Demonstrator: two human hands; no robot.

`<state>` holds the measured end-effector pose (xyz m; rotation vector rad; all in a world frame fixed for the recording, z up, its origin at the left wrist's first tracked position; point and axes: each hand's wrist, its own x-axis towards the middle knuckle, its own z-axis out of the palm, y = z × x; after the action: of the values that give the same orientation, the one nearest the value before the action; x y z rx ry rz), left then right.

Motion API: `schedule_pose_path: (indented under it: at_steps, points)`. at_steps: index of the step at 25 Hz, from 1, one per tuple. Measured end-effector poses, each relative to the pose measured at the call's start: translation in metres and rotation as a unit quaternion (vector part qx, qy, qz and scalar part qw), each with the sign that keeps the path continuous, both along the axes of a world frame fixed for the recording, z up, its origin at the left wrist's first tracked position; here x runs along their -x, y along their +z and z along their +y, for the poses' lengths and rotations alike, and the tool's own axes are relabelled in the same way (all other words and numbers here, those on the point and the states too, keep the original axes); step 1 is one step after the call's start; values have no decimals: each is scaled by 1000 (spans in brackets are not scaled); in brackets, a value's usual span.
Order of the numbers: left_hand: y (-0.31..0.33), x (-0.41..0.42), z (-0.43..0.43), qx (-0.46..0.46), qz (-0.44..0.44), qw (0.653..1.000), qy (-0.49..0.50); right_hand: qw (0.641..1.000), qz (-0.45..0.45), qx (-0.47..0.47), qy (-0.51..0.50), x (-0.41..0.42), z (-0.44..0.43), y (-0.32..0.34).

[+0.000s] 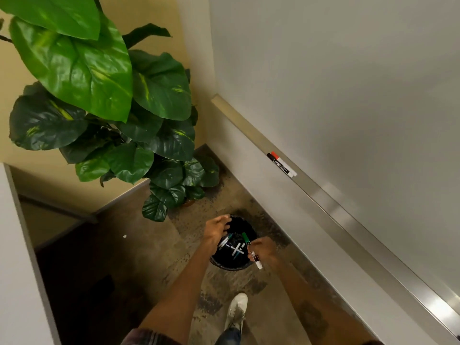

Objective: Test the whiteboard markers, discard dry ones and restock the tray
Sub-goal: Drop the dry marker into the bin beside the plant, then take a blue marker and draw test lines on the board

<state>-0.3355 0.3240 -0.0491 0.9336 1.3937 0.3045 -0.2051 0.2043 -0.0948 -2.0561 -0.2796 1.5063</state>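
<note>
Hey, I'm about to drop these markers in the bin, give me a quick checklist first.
1. Right hand grips held markers: ok.
2. Held markers fully over the bin: not ok, one end looks past the rim.
3. Left hand empty: cannot tell.
4. Bin has room: ok, few binned markers.
5. Held markers tested dry: cannot tell.
6. Tray restocked: not ok, only two tray markers.

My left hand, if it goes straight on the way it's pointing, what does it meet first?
Probably the far rim of the black trash bin. The left hand reaches across its opening, fingers aimed there. Depth is unclear from above, so it might pass over.
</note>
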Motion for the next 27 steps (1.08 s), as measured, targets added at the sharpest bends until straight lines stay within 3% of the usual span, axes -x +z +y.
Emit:
schedule_pose_path:
  at_steps: [8,11,19,27]
  points:
    - [-22,12,1,52,11,999,-14,977,-113,41,177,5,23,-23]
    - [-28,17,6,63,24,998,-8,966,-158,9,204,11,45,-15]
    - [-29,13,3,69,30,997,-9,971,-201,-16,125,-11,42,2]
    - [-7,-48,-35,6,-2,995,-101,975,-211,-62,43,-38,-16,32]
